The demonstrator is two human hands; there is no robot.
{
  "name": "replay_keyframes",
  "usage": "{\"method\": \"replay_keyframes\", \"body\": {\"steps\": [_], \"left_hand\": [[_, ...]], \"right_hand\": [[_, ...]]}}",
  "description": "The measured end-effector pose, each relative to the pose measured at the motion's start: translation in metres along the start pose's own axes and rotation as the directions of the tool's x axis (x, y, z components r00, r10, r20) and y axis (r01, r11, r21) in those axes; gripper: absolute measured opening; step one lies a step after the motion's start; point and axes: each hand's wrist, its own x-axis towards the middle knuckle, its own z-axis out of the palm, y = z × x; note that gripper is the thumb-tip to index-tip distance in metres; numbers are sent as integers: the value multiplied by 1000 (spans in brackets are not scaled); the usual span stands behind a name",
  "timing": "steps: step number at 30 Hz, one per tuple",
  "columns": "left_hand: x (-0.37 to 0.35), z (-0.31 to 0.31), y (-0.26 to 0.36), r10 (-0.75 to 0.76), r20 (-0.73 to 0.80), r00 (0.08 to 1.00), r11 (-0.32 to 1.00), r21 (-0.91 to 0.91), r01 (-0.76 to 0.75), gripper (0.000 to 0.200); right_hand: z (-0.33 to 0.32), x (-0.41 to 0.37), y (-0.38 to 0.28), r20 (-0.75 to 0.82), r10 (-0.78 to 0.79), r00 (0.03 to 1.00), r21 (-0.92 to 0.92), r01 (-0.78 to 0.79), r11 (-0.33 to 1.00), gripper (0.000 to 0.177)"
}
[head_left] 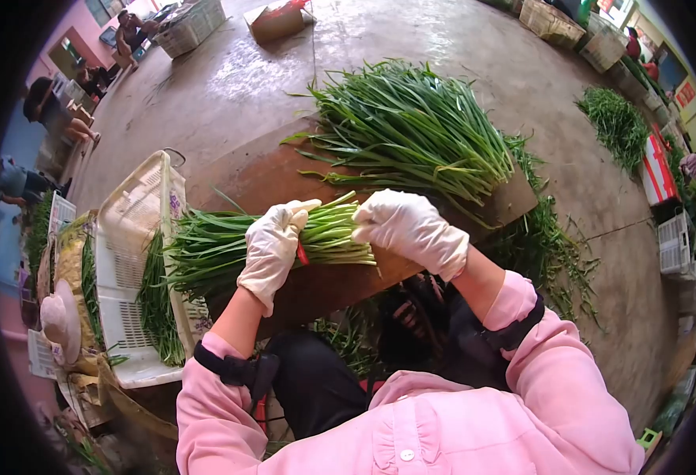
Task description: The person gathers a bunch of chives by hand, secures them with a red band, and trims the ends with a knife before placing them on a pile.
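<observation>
A bundle of garlic chives (pixel 221 245) lies across the near part of a brown board (pixel 265 170), its pale stem ends pointing right. My left hand (pixel 275 245), in a white glove, is closed around the bundle close to a red band (pixel 301 252). At the stem ends is my right hand (pixel 411 229), gloved too, with its fingers curled together; whatever is between them is hidden. A large loose heap of garlic chives (pixel 419 131) covers the far right of the board.
Left of the board, a white plastic crate (pixel 130 305) holds more chives. Leaf scraps (pixel 557 269) litter the floor on the right. A cardboard box (pixel 279 22) and a crate (pixel 189 28) stand farther back. Other people sit along the left wall and at the right.
</observation>
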Motion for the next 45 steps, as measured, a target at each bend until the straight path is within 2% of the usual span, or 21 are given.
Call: {"method": "replay_keyframes", "body": {"steps": [4,6,9,11,15,18,20,22,24,25,26,28,29,32,34,37,39,41,43,44,45], "left_hand": [[3,-2,1,-10,18,1000,998,70,9,24],[5,-3,4,-46,48,998,999,27,45,24],[4,-3,8,-57,52,997,997,48,55,24],[2,-2,8,-37,38,999,997,73,35,24],[1,4,2,43,-57,997,996,77,-39,21],[-1,6,0,73,-59,996,992,107,-66,22],[-4,6,4,93,-73,993,980,182,-78,21],[-5,8,5,110,-92,990,964,252,-84,20],[-5,7,2,117,-100,988,971,219,-93,19],[-5,6,-1,115,-109,987,973,214,-90,19],[-4,6,-5,144,-100,985,965,234,-117,19],[-3,5,-7,169,-101,980,959,246,-140,18],[-4,4,-4,186,-89,979,959,231,-161,18],[-4,4,-1,198,-80,977,957,233,-175,19],[-3,5,-2,193,-81,978,954,250,-168,19],[-3,7,-2,266,-180,947,947,233,-222,19],[-4,2,6,161,-97,982,935,334,-121,21],[-3,3,2,205,-110,973,932,324,-160,21],[-2,4,-2,248,-123,961,928,315,-200,21],[-2,4,-3,258,-129,958,924,322,-206,21],[-2,4,-4,268,-135,954,920,331,-212,20]], "right_hand": [[5,2,-8,91,33,995,-110,-23,994,32],[9,4,-5,136,25,990,-177,-1,984,33],[15,5,-2,137,28,990,-77,-18,997,28],[15,6,0,171,81,982,52,-91,995,22],[15,9,6,222,62,973,114,-90,989,22],[14,9,10,225,32,974,127,-62,990,18],[5,6,8,318,167,933,190,-236,953,16],[7,3,13,323,149,935,142,-203,969,15],[10,1,13,179,78,981,93,-96,991,16],[2,0,4,177,60,982,-33,-55,998,19],[-2,-1,2,184,57,981,-39,-50,998,19],[-7,1,-2,181,113,977,83,-130,988,23],[-10,3,-9,211,210,955,137,-242,961,24],[1,12,-13,231,140,963,2,-145,989,24],[16,14,-5,204,113,972,4,-116,993,28],[28,17,9,193,84,978,217,-126,968,23],[32,14,10,179,87,980,274,-134,952,21],[29,13,7,165,94,982,330,-144,933,19],[22,13,3,262,202,943,348,-288,892,17],[21,12,4,266,202,943,343,-288,894,17],[21,11,7,324,305,896,436,-427,792,17]]}}
